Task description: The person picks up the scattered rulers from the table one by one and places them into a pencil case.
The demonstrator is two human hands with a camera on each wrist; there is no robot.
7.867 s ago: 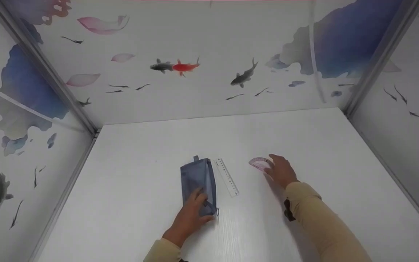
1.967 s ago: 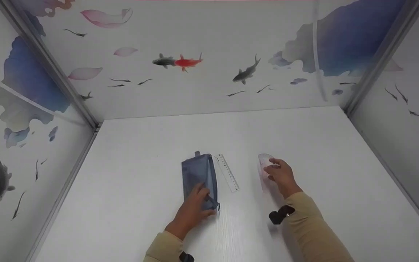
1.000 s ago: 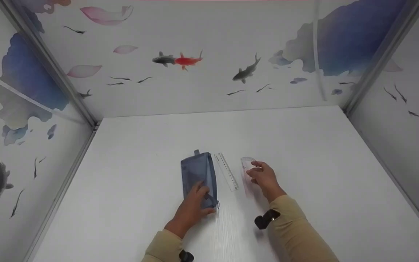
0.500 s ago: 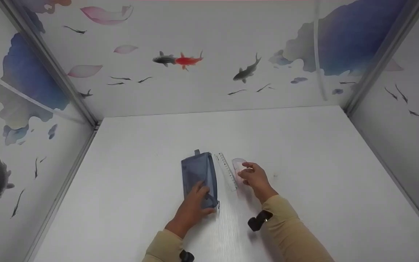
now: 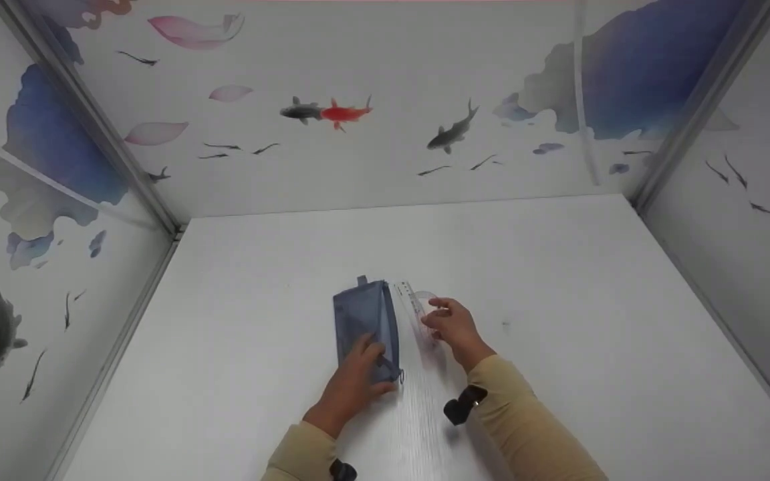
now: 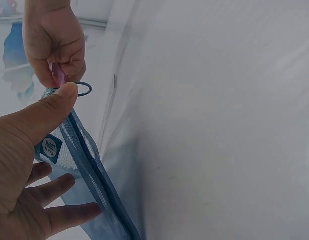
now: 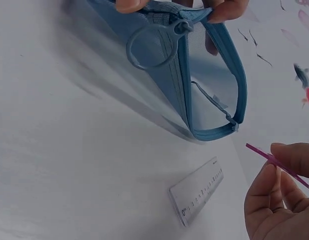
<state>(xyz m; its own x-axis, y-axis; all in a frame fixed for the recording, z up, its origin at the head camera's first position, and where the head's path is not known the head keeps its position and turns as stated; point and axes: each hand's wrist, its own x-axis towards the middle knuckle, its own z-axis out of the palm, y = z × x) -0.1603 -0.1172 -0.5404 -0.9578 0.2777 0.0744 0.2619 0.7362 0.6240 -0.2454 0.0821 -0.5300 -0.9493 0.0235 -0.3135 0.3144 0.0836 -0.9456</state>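
Observation:
A blue mesh zip pencil case [image 5: 357, 312] stands on the white table, its zip mouth gaping towards the right in the right wrist view. My left hand [image 5: 350, 387] grips its near end, the thumb beside the zip's ring pull [image 7: 152, 47] and the fingers spread along the other side. To the right of the case, my right hand [image 5: 457, 332] pinches a clear pink protractor [image 7: 260, 152] between thumb and fingers, seen nearly edge-on. In the head view the protractor overlaps a clear ruler [image 7: 197, 191], which lies flat beside the case.
White panels printed with fish and petals [image 5: 385, 160] enclose the table [image 5: 258, 267] at the back and both sides. Metal posts [image 5: 706, 107] mark the corners. A black wrist camera [image 5: 465, 404] juts out under the right sleeve.
My right hand has turned the protractor upright and carried it left, from off to the right to over the ruler. The left hand has stayed on the pencil case.

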